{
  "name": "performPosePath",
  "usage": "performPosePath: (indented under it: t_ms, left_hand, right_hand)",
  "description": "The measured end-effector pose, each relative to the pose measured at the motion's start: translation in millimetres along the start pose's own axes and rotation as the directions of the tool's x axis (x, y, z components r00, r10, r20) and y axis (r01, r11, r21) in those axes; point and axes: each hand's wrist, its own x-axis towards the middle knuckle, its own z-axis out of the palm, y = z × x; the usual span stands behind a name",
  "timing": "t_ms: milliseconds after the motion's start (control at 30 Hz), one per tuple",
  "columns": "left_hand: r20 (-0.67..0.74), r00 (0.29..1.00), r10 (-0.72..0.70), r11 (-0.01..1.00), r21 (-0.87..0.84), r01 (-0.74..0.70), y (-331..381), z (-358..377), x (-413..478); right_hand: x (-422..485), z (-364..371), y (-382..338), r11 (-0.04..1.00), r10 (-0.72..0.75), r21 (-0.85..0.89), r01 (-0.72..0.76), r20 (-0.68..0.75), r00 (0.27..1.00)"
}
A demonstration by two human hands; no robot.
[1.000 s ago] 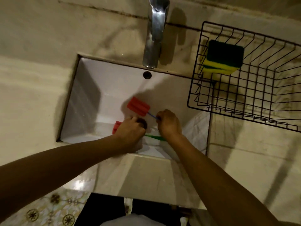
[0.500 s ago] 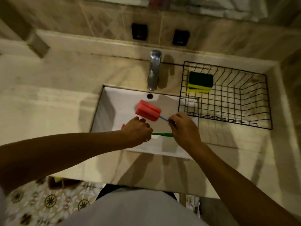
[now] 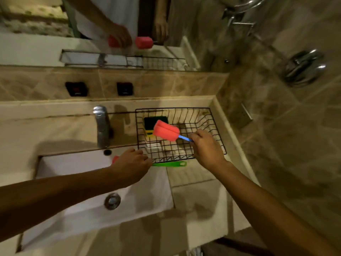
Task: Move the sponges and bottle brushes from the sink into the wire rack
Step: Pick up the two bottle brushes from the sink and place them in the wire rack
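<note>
My right hand (image 3: pixel 205 148) grips the blue handle of a bottle brush with a red foam head (image 3: pixel 166 130), held over the black wire rack (image 3: pixel 212 122). A green and yellow sponge (image 3: pixel 154 122) lies in the rack's back left, partly behind the foam head. My left hand (image 3: pixel 132 164) holds a second bottle brush; its green handle (image 3: pixel 170 164) sticks out right along the rack's front edge, and a bit of its red head (image 3: pixel 115 159) shows at the left, over the white sink (image 3: pixel 77 163).
A chrome faucet (image 3: pixel 101 126) stands behind the sink, left of the rack. The sink drain (image 3: pixel 112 201) is below my left arm. A mirror (image 3: pixel 92 30) above reflects both hands. Tiled wall and shower fittings (image 3: pixel 302 67) are at the right.
Both hands lifted the brushes out of the sink and moved right. The red-headed brush with the blue handle now hangs over the rack; the view tilted up toward the mirror.
</note>
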Motion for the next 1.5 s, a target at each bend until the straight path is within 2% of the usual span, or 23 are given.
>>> performPosePath:
  t_ms: [167,333,533,700,800,900,1000,1067,1233,1333,1500]
  left_hand:
    - [-0.139,0.990,0.015,0.999,-0.030,-0.020,4.6,-10.3,55.9]
    - [0.064,0.996,-0.060,0.998,0.029,0.058,6.6,2.8,118.8]
    - [0.100,0.995,-0.015,0.996,0.092,0.006,-0.7,45.0,150.7]
    - [0.114,0.990,-0.083,0.994,-0.067,0.091,-8.8,72.7,157.7]
    - [0.061,0.994,-0.093,0.985,-0.142,0.101,-10.7,73.2,159.4]
    - [-0.020,0.997,-0.076,0.988,-0.138,0.073,-19.1,65.0,153.2]
    - [0.042,0.997,-0.072,0.990,-0.115,0.076,-32.1,59.0,139.9]
    - [0.086,0.989,-0.118,0.979,-0.156,0.130,-37.6,57.7,129.4]
    - [0.107,0.966,-0.235,0.956,-0.156,0.250,-42.2,52.3,125.4]
    - [0.086,0.966,-0.244,0.953,-0.166,0.255,-44.8,46.1,128.9]
    - [0.073,0.976,-0.204,0.918,-0.333,0.217,-54.3,42.8,132.8]
  right_hand:
    - [14.2,3.5,33.0,0.992,0.121,0.038,-0.121,-0.001,0.993]
    - [14.9,19.1,52.8,0.976,0.197,0.106,-0.192,-0.035,0.980]
    - [3.0,43.8,66.8,0.961,0.256,0.107,-0.256,0.007,0.967]
    - [7.9,60.1,68.2,0.954,0.274,0.117,-0.276,0.035,0.961]
    - [14.2,65.0,65.6,0.955,0.265,0.118,-0.272,0.067,0.962]
    - [20.7,65.4,67.2,0.965,0.240,0.089,-0.247,0.084,0.967]
    - [31.6,64.7,68.4,0.978,0.183,0.077,-0.191,0.109,0.977]
    - [40.5,67.6,67.8,0.989,0.131,0.048,-0.139,0.130,0.983]
    - [52.5,76.1,71.9,1.000,-0.025,0.001,0.026,0.212,0.977]
    - [50.8,85.3,70.3,0.991,-0.124,-0.017,0.133,0.270,0.955]
    - [55.7,100.6,50.6,0.985,-0.168,0.013,0.174,0.321,0.932]
